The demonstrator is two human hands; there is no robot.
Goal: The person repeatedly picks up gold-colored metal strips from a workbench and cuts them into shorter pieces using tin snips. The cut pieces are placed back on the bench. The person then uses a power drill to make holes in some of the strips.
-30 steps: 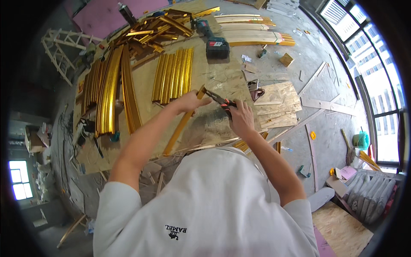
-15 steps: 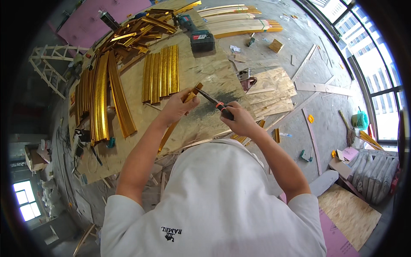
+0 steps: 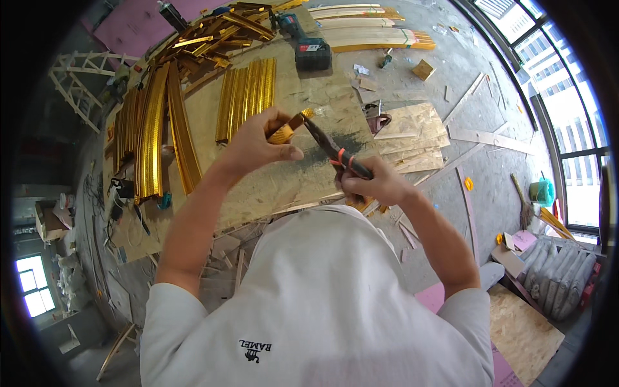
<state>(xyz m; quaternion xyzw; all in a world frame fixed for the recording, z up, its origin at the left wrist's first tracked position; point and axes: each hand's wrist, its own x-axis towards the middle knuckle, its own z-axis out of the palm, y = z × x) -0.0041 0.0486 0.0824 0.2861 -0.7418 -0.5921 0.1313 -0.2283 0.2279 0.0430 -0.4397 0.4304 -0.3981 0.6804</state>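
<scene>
My left hand point(image 3: 255, 145) is closed around a gold trim strip point(image 3: 282, 135), with its thumb stretched along the near side. One end of the strip sticks out past the fingers to the right. Black-handled pliers point(image 3: 327, 143) with orange accents are in my right hand point(image 3: 379, 180), fingers wrapped round the grips. Their jaws meet the strip's end; whether they are clamped on it is too small to tell. Beneath both hands lies a wooden worktable board point(image 3: 306, 90) with a dark smudge. A row of short gold strips point(image 3: 248, 93) lies just beyond my left hand.
Long gold strips point(image 3: 151, 138) lie at the left, with a heap of gold offcuts point(image 3: 213, 42) behind them. A cordless drill point(image 3: 306, 45) stands at the table's back. Bundled pale strips point(image 3: 374, 32) and board scraps point(image 3: 412, 132) are on the right.
My left hand has turned and lifted the gold strip, so its lower length no longer shows. My right hand has moved right, keeping the pliers' tip at the strip's end. The view has shifted slightly.
</scene>
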